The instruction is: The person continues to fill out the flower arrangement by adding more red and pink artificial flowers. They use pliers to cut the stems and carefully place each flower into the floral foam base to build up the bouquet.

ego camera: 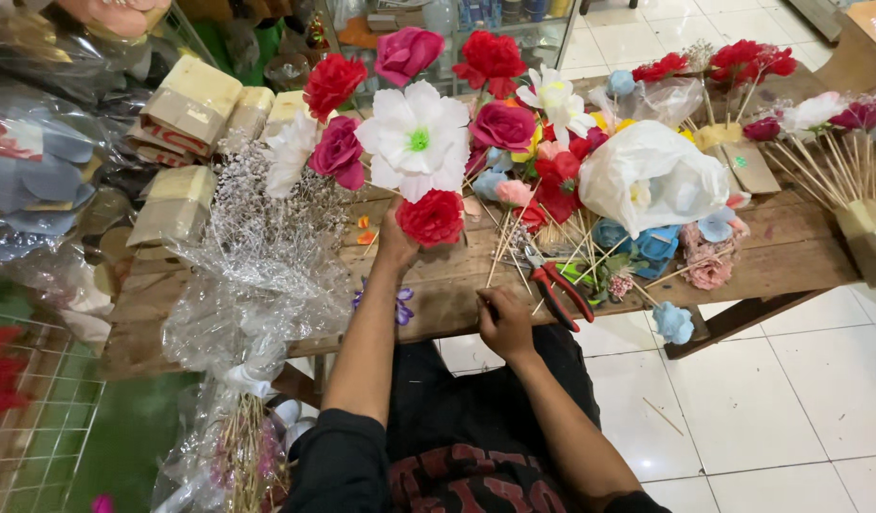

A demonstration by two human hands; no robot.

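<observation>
Head view: your left hand is closed around the stems of a bunch of artificial flowers, held upright above the wooden worktop, with red, pink and white blooms fanned out over the far side. Your right hand rests at the near edge of the worktop, fingers curled as if pinching something small; can't tell what, it's hidden. Risks: the bunch is top-heavy, the big white flower sits wide, so a loose grip could let stems slip and the arrangement splay or drop onto the loose sticks below. The red-handled pliers lie just beside your right hand, jaws toward the clutter; a blind reach may snag them or knock them off the edge. The cellophane-wrapped dried sprigs sit near your left forearm, and an elbow swing could drag them down. The blue flower already hangs at the worktop edge, likely to fall if bumped.
</observation>
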